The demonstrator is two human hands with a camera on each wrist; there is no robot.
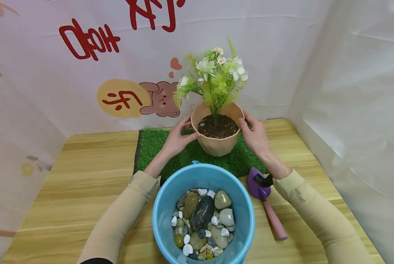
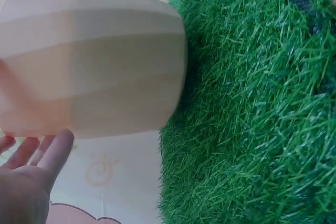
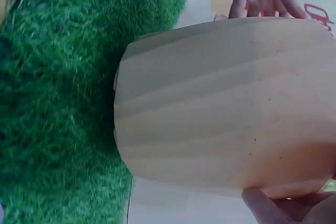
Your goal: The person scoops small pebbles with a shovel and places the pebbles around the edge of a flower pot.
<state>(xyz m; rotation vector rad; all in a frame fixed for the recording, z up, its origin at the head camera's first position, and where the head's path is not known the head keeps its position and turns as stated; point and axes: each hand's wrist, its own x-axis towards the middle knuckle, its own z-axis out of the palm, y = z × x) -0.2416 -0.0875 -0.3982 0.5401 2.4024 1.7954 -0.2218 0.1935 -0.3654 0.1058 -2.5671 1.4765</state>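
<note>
A beige faceted flower pot (image 1: 218, 146) stands on a mat of artificial grass (image 1: 183, 154), with dark soil (image 1: 210, 128) inside. White flowers with light green leaves (image 1: 218, 79) rise out of the soil. On the pot's left side my left hand (image 1: 180, 137) holds it near the rim, the thumb at the front and the fingers farther back. From the other side my right hand (image 1: 254, 134) grips the rim area, thumb towards me. Both wrist views show the pot's wall (image 2: 105, 72) close up, its base at the grass (image 3: 58, 87).
Nearest me is a light blue bucket (image 1: 159, 220) holding grey, dark and white stones (image 1: 201, 214). Right of it lies a purple trowel (image 1: 259, 187) with a pink handle (image 1: 275, 222), partly under my right wrist. Wooden tabletop (image 1: 84, 176) extends left; printed white cloth (image 1: 266, 55) hangs behind.
</note>
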